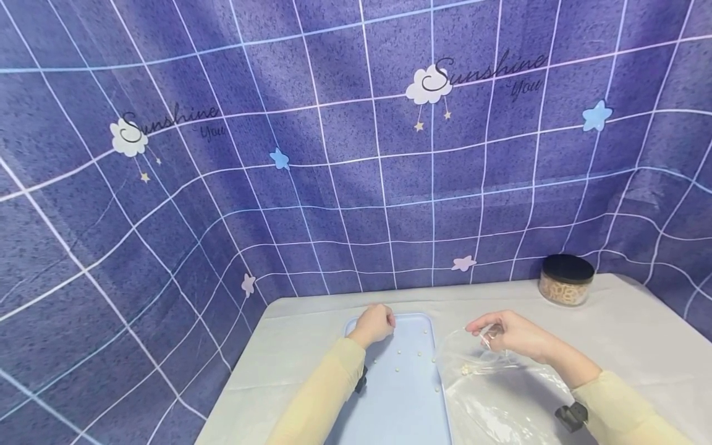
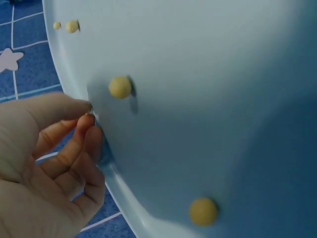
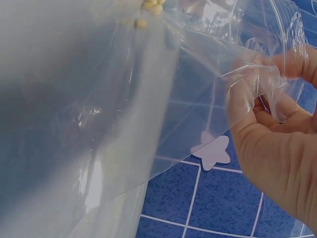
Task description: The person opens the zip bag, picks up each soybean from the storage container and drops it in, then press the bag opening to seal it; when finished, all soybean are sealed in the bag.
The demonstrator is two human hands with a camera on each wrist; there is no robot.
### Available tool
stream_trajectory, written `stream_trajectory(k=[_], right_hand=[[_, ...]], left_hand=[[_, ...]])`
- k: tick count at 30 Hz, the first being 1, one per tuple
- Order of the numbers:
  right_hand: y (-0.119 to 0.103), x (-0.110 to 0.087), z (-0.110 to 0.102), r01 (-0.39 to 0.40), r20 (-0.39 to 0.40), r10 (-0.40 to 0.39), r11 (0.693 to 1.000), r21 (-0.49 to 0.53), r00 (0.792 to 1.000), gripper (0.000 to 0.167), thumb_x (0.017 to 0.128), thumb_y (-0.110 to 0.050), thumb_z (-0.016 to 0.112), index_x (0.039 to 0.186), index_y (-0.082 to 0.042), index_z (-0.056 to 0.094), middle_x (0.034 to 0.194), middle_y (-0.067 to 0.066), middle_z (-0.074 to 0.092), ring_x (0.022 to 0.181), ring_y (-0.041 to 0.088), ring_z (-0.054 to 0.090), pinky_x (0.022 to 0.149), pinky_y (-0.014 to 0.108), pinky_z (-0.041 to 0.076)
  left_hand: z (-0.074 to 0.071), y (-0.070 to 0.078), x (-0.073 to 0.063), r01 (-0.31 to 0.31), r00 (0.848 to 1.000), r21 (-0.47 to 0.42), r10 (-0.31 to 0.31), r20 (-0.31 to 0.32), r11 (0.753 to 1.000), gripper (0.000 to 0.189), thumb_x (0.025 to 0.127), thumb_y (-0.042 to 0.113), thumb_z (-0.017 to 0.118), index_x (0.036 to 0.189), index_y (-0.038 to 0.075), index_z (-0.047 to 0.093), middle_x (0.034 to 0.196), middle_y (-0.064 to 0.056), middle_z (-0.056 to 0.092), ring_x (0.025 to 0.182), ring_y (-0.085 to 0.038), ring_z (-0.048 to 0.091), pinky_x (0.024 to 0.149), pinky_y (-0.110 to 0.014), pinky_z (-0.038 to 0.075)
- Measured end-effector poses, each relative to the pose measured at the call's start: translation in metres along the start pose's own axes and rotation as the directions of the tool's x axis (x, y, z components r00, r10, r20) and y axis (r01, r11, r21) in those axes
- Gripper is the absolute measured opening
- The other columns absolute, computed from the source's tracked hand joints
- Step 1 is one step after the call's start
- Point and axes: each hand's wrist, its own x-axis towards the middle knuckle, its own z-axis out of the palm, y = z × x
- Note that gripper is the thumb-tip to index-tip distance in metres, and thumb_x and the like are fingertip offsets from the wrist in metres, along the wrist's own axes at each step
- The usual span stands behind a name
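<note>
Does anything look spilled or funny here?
Maybe: small yellow balls lie scattered on the blue tray, while more balls bunch together in the clear bag. That looks a little like a spill, but could be on purpose. Nothing looks broken.

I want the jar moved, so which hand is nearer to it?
Right. The right hand, its grip on the bag, is in front of the jar and to its left; the left hand is farther left, at the far end of the tray.

Head view faces forward, down; close in, left wrist view shares its pale-blue rectangular tray, right its clear plastic bag!
</note>
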Motion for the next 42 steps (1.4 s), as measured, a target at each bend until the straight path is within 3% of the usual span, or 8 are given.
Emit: stream_trajectory(k=[6, 11, 16, 22, 31, 33, 36, 42], right_hand=[[-0.001, 0.001, 0.000, 0.010, 0.011, -0.010, 1.000, 0.010, 1.000, 0.050, 0.075, 0.010, 0.062, 0.124, 0.015, 0.061, 0.119, 0.030, 0.064, 0.096, 0.035, 0.065, 0.078, 0.031, 0.056], [0.002, 0.001, 0.000, 0.019, 0.015, -0.019, 1.000, 0.015, 1.000, 0.046, 0.079, 0.009, 0.063, 0.125, 0.015, 0.061, 0.120, 0.031, 0.063, 0.101, 0.038, 0.065, 0.080, 0.030, 0.056], [0.004, -0.001, -0.001, 0.015, 0.018, -0.015, 0.999, 0.037, 1.000, 0.049, 0.078, 0.009, 0.063, 0.126, 0.015, 0.060, 0.120, 0.032, 0.062, 0.096, 0.038, 0.066, 0.076, 0.032, 0.056], [0.004, -0.001, 0.000, 0.028, 0.022, -0.029, 0.999, 0.036, 0.999, 0.050, 0.077, 0.008, 0.062, 0.126, 0.016, 0.060, 0.118, 0.032, 0.062, 0.092, 0.036, 0.067, 0.075, 0.033, 0.056], [0.005, -0.001, 0.000, 0.042, 0.016, -0.042, 0.999, 0.019, 0.999, 0.052, 0.073, 0.004, 0.061, 0.124, 0.014, 0.062, 0.105, 0.027, 0.068, 0.079, 0.018, 0.063, 0.065, 0.029, 0.054], [0.006, -0.001, 0.000, 0.041, 0.017, -0.042, 0.999, 0.024, 0.999, 0.052, 0.073, 0.004, 0.061, 0.124, 0.014, 0.062, 0.105, 0.026, 0.068, 0.079, 0.017, 0.064, 0.065, 0.029, 0.054], [0.006, -0.001, 0.000, 0.041, 0.021, -0.042, 0.999, 0.030, 0.999, 0.052, 0.073, 0.005, 0.061, 0.125, 0.015, 0.061, 0.112, 0.028, 0.066, 0.084, 0.023, 0.066, 0.068, 0.030, 0.055], [0.005, 0.000, 0.000, 0.025, 0.024, -0.025, 0.999, 0.029, 0.999, 0.056, 0.071, 0.010, 0.061, 0.127, 0.014, 0.061, 0.118, 0.030, 0.063, 0.093, 0.034, 0.066, 0.075, 0.033, 0.057]], left_hand=[[-0.006, 0.006, -0.006, 0.006, 0.999, -0.031, -0.005, 0.036, 0.999, 0.023, 0.072, 0.008, 0.080, 0.066, 0.019, 0.061, 0.063, 0.011, 0.055, 0.061, -0.011, 0.050, 0.058, -0.026, 0.045], [-0.025, 0.038, -0.009, -0.101, 0.993, -0.183, 0.110, 0.037, 0.978, 0.013, 0.076, 0.005, 0.075, 0.073, 0.015, 0.067, 0.067, 0.011, 0.059, 0.062, -0.005, 0.052, 0.062, -0.021, 0.047], [-0.042, 0.082, -0.011, -0.206, 0.970, -0.329, 0.236, 0.053, 0.922, 0.008, 0.079, 0.004, 0.075, 0.083, 0.011, 0.073, 0.078, 0.005, 0.068, 0.071, 0.000, 0.056, 0.071, -0.016, 0.049], [-0.046, 0.124, -0.019, -0.292, 0.934, -0.419, 0.351, 0.070, 0.860, 0.010, 0.082, 0.003, 0.075, 0.088, 0.011, 0.073, 0.083, 0.005, 0.071, 0.073, 0.003, 0.059, 0.073, -0.014, 0.051], [-0.037, 0.151, -0.029, -0.363, 0.898, -0.370, 0.427, 0.105, 0.855, 0.012, 0.081, 0.003, 0.078, 0.089, 0.011, 0.074, 0.081, 0.013, 0.070, 0.070, 0.008, 0.056, 0.069, -0.010, 0.048], [-0.034, 0.152, -0.029, -0.356, 0.903, -0.375, 0.419, 0.100, 0.856, 0.011, 0.083, 0.005, 0.079, 0.090, 0.012, 0.074, 0.080, 0.014, 0.068, 0.070, 0.008, 0.056, 0.069, -0.010, 0.048], [-0.033, 0.147, -0.023, -0.319, 0.926, -0.404, 0.373, 0.060, 0.857, 0.005, 0.088, 0.011, 0.077, 0.092, 0.012, 0.075, 0.082, 0.013, 0.069, 0.073, 0.006, 0.057, 0.071, -0.012, 0.049], [-0.033, 0.120, 0.003, -0.212, 0.976, -0.478, 0.212, -0.054, 0.853, 0.006, 0.093, 0.013, 0.072, 0.097, 0.009, 0.075, 0.086, 0.005, 0.073, 0.075, 0.000, 0.061, 0.073, -0.018, 0.051]])
